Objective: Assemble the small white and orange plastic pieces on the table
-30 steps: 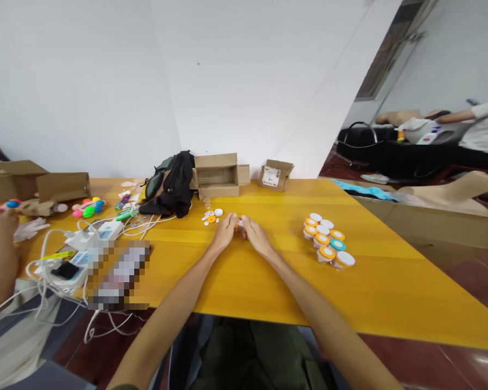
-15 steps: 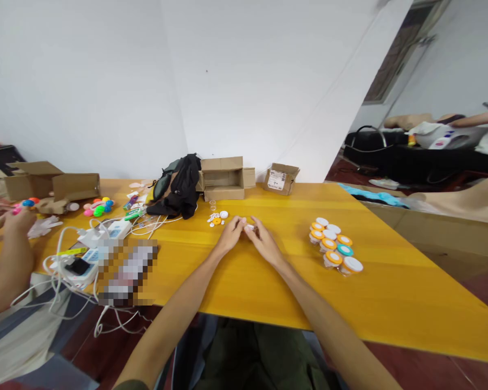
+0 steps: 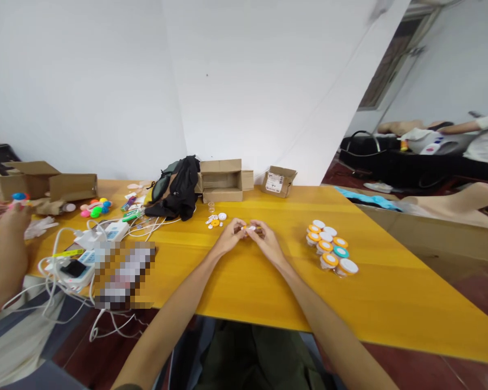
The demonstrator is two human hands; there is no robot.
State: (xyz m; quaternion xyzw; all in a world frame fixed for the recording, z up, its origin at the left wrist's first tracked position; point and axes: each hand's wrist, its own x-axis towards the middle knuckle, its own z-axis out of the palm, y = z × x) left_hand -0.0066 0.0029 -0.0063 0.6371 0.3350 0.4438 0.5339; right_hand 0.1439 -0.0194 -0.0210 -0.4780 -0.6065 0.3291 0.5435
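Note:
My left hand (image 3: 230, 238) and my right hand (image 3: 266, 241) meet above the middle of the table, fingers closed around a small white-and-orange piece (image 3: 250, 228). Fingertips cover much of it, and its exact kind is too small to make out. Just beyond my left hand lie loose round parts: an orange ring (image 3: 215, 222), a white disc (image 3: 222, 216) and several small white bits. A small clear cup (image 3: 211, 206) stands behind them. To the right of my right hand is a group of small clear containers with white, orange and teal lids (image 3: 324, 246).
An open cardboard box (image 3: 222, 194), a smaller box (image 3: 278, 181) and a black bag (image 3: 182, 189) line the wall side. Power strips (image 3: 90, 257) with tangled white cables lie left. Another person's hand (image 3: 16, 216) holds colourful balls at far left.
Both hands stay over the same spot, and their fingers have shifted around the small piece. Orange now shows on it beside the white. The whole view has turned slightly.

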